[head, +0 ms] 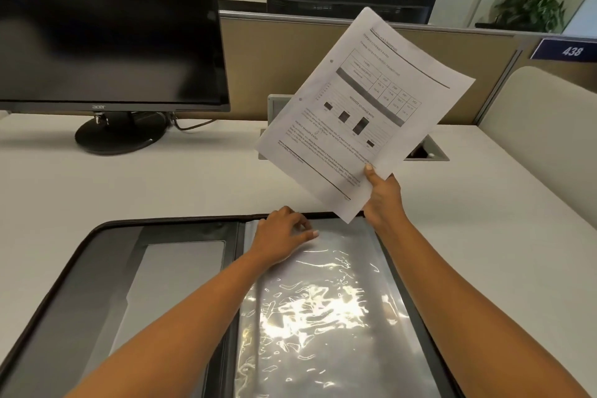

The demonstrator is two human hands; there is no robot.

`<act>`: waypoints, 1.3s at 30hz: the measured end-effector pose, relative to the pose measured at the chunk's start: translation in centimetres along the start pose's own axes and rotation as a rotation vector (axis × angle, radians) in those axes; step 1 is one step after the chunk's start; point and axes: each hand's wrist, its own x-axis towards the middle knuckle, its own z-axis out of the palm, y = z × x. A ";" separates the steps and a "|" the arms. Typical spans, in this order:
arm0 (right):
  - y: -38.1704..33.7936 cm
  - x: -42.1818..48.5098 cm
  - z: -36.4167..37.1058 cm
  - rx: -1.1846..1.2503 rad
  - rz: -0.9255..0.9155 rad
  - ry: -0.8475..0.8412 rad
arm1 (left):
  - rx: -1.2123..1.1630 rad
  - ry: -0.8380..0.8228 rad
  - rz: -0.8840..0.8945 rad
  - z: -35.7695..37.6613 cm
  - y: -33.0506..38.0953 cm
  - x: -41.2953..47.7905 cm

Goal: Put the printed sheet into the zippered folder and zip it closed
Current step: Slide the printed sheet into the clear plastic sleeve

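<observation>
While zippered folder lies open on counter | right grip pinches printed sheet by lower corner, aloft over folder's far edge | left grip, fingers bent, at top edge of clear sleeve; pinch unclear | advice: spread sleeve mouth, feed sheet squarely.

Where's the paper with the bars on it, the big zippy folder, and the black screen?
printed sheet (361, 107): head view, middle of the page, by the bar chart.
zippered folder (106, 268): head view, on its dark left inner cover.
monitor (106, 26): head view, middle of the dark screen.
</observation>
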 end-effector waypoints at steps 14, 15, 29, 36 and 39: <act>0.0 0.4 0.8 0.017 0.017 -0.036 | 0.057 -0.009 -0.121 0.6 0.8 0.7; 0.1 0.4 0.8 0.024 0.015 -0.044 | 0.053 -0.002 -0.117 0.5 1.0 0.6; -0.1 1.6 1.3 0.066 -0.005 -0.052 | -0.213 0.201 -0.096 0.1 2.1 0.2; 1.0 1.5 2.7 0.062 0.031 -0.104 | -0.210 0.213 0.008 0.3 2.2 0.0; 1.4 1.1 3.0 0.025 0.034 -0.170 | -0.214 0.217 0.020 0.2 2.2 0.0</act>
